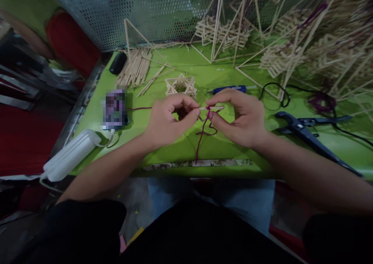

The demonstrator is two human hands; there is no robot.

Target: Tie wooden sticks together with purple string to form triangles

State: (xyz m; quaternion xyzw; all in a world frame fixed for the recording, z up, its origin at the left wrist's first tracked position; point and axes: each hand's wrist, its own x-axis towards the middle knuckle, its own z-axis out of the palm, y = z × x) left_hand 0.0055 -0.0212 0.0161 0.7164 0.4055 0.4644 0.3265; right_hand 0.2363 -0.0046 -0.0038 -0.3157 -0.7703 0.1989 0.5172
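Over the green table, my left hand [171, 118] pinches a small frame of thin wooden sticks [218, 108] between thumb and fingertips. Purple yarn [199, 142] is looped around the frame's top stick, and its loose tail hangs down onto the table. My right hand [240, 118] has thumb and forefinger closed at that loop, gripping the yarn against the stick. Another strand of the yarn runs left from behind my left hand toward a pixelated device. Just beyond my hands lies a star-shaped piece of stacked sticks [181, 86]. The far side of the held frame is partly hidden by fingers.
A blue glue gun or pen-like tool [229, 89] lies behind my right hand. Dark cutters [305, 130] and a black cable are at right. Stick constructions [224, 32] crowd the back right. Loose sticks [135, 67], a black mouse-shaped object [118, 63] and a white power bank [72, 155] are left.
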